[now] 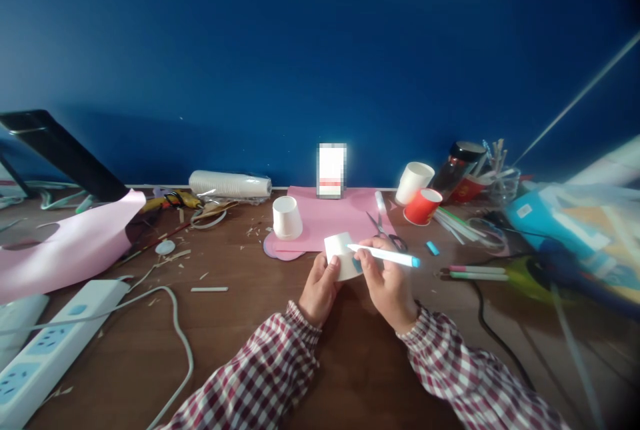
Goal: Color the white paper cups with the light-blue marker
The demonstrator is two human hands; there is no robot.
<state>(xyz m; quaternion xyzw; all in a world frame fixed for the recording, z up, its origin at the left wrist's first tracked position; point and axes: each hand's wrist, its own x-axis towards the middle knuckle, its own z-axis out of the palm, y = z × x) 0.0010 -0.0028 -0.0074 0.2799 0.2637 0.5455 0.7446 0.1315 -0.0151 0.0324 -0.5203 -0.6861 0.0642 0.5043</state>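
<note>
My left hand [319, 289] is closed around a small white paper cup [342, 253], held tilted above the wooden table [240, 330]. My right hand [387, 283] grips a white marker with a blue end [387, 255], its tip resting against the cup's side. Both sleeves are red-and-white plaid. Another white cup [287, 217] stands upside down on a pink sheet [340, 217] just beyond my hands. Scissors [384, 230] lie on that sheet, right of the held cup.
A white cup [414, 182] and a red cup [423, 206] lie tipped at the back right beside a dark jar [457, 162] and loose markers [477, 273]. A power strip [47, 350] with cable lies front left. Curled pink paper [65, 243] and a sleeve of cups [230, 184] sit left.
</note>
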